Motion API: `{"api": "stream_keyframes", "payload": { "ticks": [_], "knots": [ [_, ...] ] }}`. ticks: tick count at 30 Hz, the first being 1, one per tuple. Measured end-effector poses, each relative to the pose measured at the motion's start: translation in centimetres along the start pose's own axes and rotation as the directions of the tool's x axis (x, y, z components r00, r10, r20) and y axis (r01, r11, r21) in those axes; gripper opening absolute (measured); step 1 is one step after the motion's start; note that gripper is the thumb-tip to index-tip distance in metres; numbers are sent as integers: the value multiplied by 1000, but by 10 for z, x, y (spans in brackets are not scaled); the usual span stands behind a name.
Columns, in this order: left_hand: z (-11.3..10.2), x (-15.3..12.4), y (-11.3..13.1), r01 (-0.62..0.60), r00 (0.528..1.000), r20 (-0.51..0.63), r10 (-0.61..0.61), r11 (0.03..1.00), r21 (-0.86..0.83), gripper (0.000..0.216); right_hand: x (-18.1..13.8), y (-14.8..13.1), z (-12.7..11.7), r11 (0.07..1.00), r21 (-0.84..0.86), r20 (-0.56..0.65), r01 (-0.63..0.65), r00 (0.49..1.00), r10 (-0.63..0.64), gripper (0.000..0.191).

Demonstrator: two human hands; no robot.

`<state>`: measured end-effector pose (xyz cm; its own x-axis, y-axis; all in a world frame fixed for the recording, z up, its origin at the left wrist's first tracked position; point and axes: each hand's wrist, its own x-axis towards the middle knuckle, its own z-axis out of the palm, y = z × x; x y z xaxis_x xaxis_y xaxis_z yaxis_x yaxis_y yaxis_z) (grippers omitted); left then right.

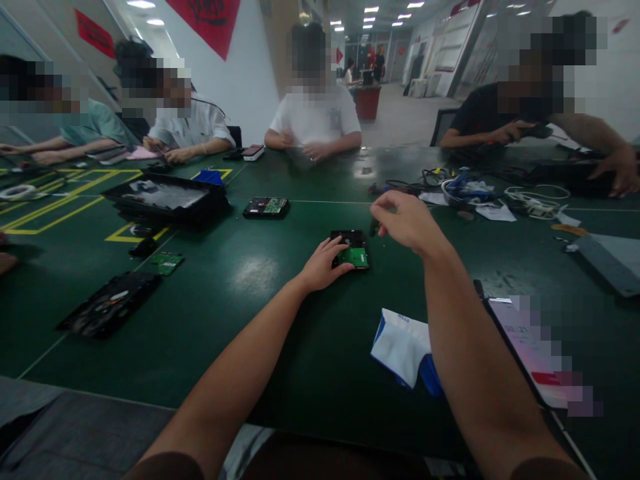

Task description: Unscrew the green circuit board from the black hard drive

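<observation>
We read the hard drive point(356, 256) as laid on the green table point(260, 287) with its green circuit board facing up so that the board is the side within reach. It sits directly under the fingers point(342, 247) of our left hand point(323, 265). These lie loosely spread over the drive's left part, with the thumb along its near edge. They are relaxed rather than clenched, and by our judgement they press the drive flat so that it does not slide.

Our right hand point(407, 220) hangs above and just right of the drive, clear of the table. Its fingers point(383, 212) are curled, thumb and forefinger tips drawn close together. A small dark shape shows right below those tips, but the view is too coarse there. We cannot tell whether they pinch something or are merely bunched.

- Beyond the left fingers, farther up the table, lies a second drive point(267, 207), well apart.
- Left of that drive stands a black tray point(165, 200).
- Far to the left of the same fingers lie a loose green board point(167, 261) and an opened drive point(110, 310).
- Past the right fingertips there is a tangle of cables point(470, 190).
- Nearer to us than the right fingers, under the forearm, lies a white and blue cloth point(403, 347), with papers point(520, 327) beside it.

Other people sit along the far edge with their own hands on the table.
</observation>
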<state>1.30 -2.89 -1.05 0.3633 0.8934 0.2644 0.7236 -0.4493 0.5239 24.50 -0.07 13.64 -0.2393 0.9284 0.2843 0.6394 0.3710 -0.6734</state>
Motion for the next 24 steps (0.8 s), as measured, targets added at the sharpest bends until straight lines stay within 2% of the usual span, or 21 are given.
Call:
{"api": "stream_keyframes", "payload": {
  "ticks": [6,10,14,21,24],
  "knots": [
    [0,0,1,-24,1000,-9,24,1000,-2,62,1,4,3,990,143,105,7,994,-22,34],
    [-1,0,2,-21,1000,-4,21,1000,4,60,2,2,1,1000,7,43,30,999,-30,27],
    [-1,0,1,-20,1000,-1,20,1000,-2,63,1,0,-1,997,-77,-43,-16,999,12,22],
    [3,1,-3,-45,999,-5,45,999,19,62,3,7,4,987,158,74,18,997,-30,30],
    [2,1,-3,-32,999,0,32,999,23,63,4,7,4,986,168,86,10,996,-25,32]
  ]
}}
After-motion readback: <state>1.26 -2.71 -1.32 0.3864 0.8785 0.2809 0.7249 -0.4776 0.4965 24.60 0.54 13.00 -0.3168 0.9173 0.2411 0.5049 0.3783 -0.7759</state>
